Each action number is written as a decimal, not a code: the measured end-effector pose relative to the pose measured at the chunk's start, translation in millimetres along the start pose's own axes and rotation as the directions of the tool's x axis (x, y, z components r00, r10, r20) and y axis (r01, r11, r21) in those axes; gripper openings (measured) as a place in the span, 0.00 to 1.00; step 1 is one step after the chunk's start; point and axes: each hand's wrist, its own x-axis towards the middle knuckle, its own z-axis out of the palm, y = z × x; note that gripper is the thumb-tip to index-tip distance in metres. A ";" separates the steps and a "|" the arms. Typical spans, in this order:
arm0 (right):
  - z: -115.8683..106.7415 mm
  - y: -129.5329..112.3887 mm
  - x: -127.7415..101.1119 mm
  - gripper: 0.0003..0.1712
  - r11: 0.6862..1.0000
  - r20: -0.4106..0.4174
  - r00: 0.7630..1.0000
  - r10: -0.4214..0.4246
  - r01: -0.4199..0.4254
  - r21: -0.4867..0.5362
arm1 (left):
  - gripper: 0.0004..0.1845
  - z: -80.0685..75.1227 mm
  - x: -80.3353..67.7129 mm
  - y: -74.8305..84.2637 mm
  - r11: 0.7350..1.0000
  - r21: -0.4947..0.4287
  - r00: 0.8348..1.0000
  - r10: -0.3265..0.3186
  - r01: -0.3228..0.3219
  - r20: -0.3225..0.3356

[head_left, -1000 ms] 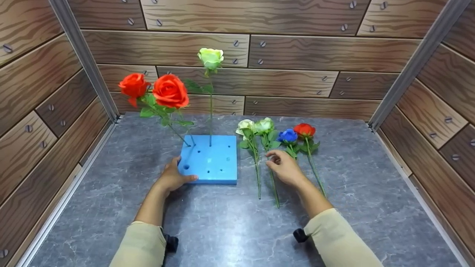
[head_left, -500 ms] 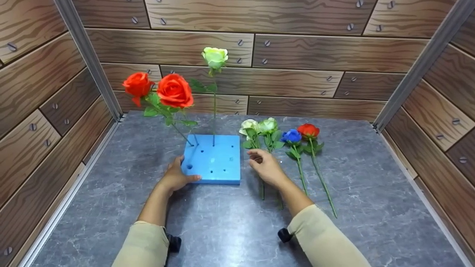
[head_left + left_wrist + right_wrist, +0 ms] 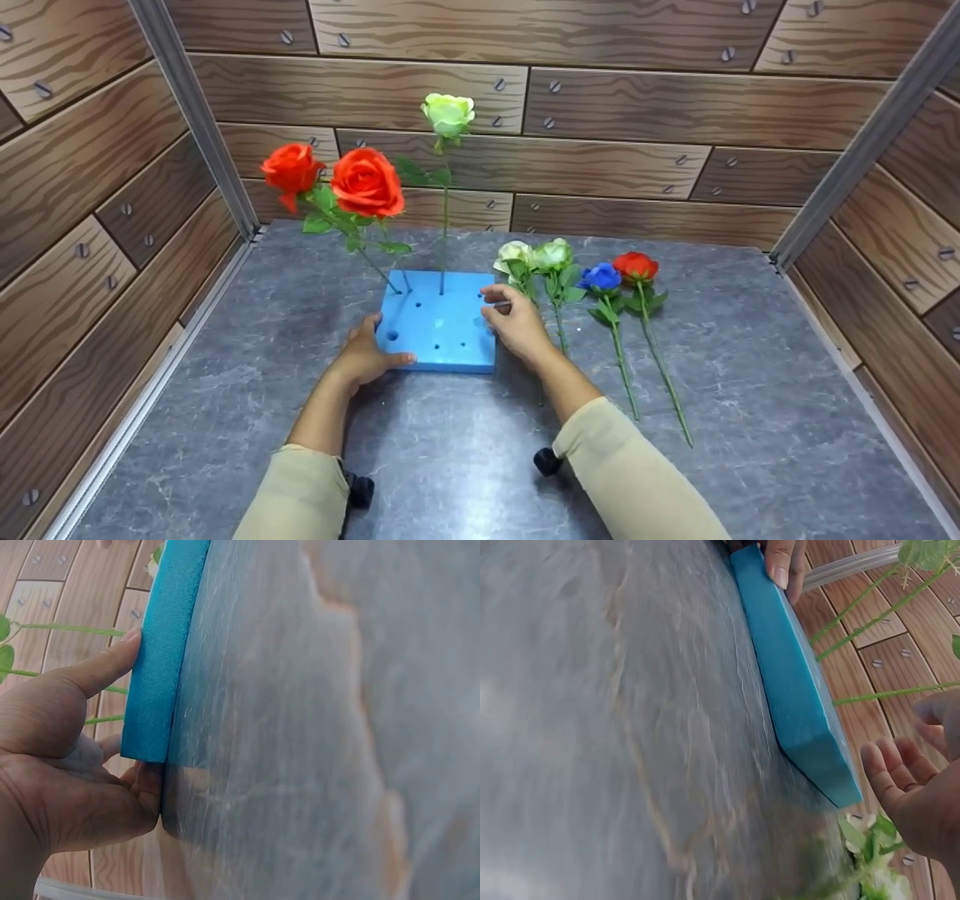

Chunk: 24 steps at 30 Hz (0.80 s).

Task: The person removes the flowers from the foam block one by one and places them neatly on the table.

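A blue foam block (image 3: 431, 322) with holes lies on the table. Two red roses (image 3: 367, 182) and a pale green rose (image 3: 448, 116) stand in its back holes; the red ones lean left. My left hand (image 3: 364, 356) grips the block's front left corner, its thumb (image 3: 112, 664) along the front edge and fingers at the left side. Over the block's right edge hovers my right hand (image 3: 517, 319), fingers (image 3: 896, 765) loosely curled and holding nothing. In the right wrist view it is apart from the block.
Right of the block lie two pale roses (image 3: 553, 255), partly behind my right forearm. A blue rose (image 3: 601, 277) and a red rose (image 3: 636, 266) lie farther right. Wood-patterned walls (image 3: 600, 97) enclose the grey table (image 3: 750, 375) at the back and sides.
My right hand has moved left, from above the lying roses to the block's right edge. The left hand stays at the block. The head view has shifted slightly.
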 end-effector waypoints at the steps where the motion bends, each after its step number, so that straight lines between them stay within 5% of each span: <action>1: 2.5 -0.1 2.6 0.21 1.000 -0.009 1.000 0.000 0.000 0.005 | 0.61 0.1 0.2 0.1 1.000 -0.002 1.000 0.001 -0.001 -0.001; 7: 19.0 -0.8 19.8 0.22 0.999 -0.053 0.999 0.006 -0.004 0.035 | 0.61 -2.3 -0.1 -1.7 1.000 -0.009 1.000 -0.002 0.002 -0.006; 14: 35.5 -4.7 41.5 0.22 0.982 -0.124 0.992 0.025 -0.001 0.190 | 0.61 -2.8 2.0 -3.0 1.000 -0.020 1.000 0.002 -0.001 0.002; 24: 48.8 -2.5 63.7 0.27 0.963 -0.122 0.993 0.009 0.024 0.268 | 0.61 2.3 5.9 -2.4 1.000 -0.021 1.000 -0.015 0.015 -0.013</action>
